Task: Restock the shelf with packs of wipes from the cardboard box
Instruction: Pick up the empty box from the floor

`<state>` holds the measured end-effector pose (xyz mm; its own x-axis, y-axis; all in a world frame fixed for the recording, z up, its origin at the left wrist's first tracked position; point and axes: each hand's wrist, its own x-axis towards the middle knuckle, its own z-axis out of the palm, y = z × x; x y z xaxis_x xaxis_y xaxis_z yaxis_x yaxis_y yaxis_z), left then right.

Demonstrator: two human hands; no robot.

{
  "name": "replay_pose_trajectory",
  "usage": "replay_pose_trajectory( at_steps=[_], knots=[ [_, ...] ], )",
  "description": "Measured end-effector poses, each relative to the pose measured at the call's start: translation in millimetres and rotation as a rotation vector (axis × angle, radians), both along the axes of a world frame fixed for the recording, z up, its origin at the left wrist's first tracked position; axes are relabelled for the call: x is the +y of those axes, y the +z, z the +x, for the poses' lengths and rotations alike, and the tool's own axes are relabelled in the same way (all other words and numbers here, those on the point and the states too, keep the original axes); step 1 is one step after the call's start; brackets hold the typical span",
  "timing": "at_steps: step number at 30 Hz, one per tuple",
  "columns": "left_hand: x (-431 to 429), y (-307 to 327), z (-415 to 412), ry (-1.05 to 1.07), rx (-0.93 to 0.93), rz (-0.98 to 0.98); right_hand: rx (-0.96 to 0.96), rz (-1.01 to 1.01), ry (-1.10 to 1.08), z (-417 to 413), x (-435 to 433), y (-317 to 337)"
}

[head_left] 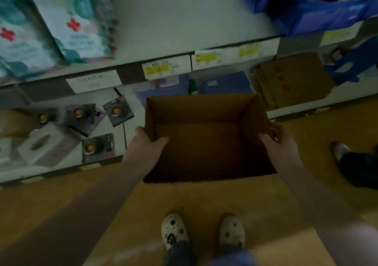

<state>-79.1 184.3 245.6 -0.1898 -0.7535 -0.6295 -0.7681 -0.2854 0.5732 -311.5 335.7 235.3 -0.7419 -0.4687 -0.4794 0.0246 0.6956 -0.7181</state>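
Observation:
I hold an open brown cardboard box (206, 139) over the floor in front of the shelving, and nothing shows inside it. My left hand (146, 145) grips its left wall, thumb inside the box. My right hand (275, 143) grips the right wall near the rim. Teal and white packs of wipes (67, 24) stand on the white shelf (178, 26) at the upper left. The shelf board to their right is bare.
Blue plastic packs (319, 4) lie on the shelf at the upper right. A lower shelf holds dark blister cards (118, 110) and a white tissue box (43, 143). Flattened cardboard (292, 79) leans at the right. Another person's shoe (341, 150) is at the right, and my own shoes (173, 230) are below.

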Motion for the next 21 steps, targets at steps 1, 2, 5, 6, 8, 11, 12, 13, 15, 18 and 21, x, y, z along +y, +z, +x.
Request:
replay_pose_trajectory(
  at_steps=[1, 2, 5, 6, 8, 11, 12, 13, 15, 18, 21],
  knots=[
    [-7, -8, -6, -0.011, 0.013, -0.009, 0.008, -0.006, 0.002, -8, -6, -11],
    [-12, -26, -16, -0.041, -0.004, -0.015, 0.018, 0.006, 0.006, -17, -13, -31],
    [-27, -62, -45, -0.115, 0.006, -0.089, 0.05, 0.009, -0.02, -52, -26, -70],
    [-31, -61, -48, -0.11, 0.019, -0.11, 0.065, 0.004, -0.026, -60, -30, -71],
    [-36, -92, -74, -0.077, 0.062, -0.094, 0.073, 0.011, -0.043, -87, -37, -99],
    [-43, -133, -109, -0.012, 0.122, -0.095, 0.055, -0.004, -0.045, -128, -50, -135],
    [-46, -141, -116, 0.009, 0.157, -0.108, 0.06, -0.016, -0.04, -137, -55, -138],
    [-50, -151, -125, 0.018, 0.195, -0.11, 0.063, -0.029, -0.029, -148, -59, -144],
    [-56, -167, -145, 0.037, 0.264, -0.121, 0.092, -0.054, -0.017, -167, -66, -151],
    [-63, -184, -174, 0.046, 0.311, -0.104, 0.147, -0.064, -0.016, -192, -75, -159],
    [-66, -194, -195, 0.026, 0.389, -0.06, 0.164, -0.085, -0.043, -215, -86, -161]
  ],
)
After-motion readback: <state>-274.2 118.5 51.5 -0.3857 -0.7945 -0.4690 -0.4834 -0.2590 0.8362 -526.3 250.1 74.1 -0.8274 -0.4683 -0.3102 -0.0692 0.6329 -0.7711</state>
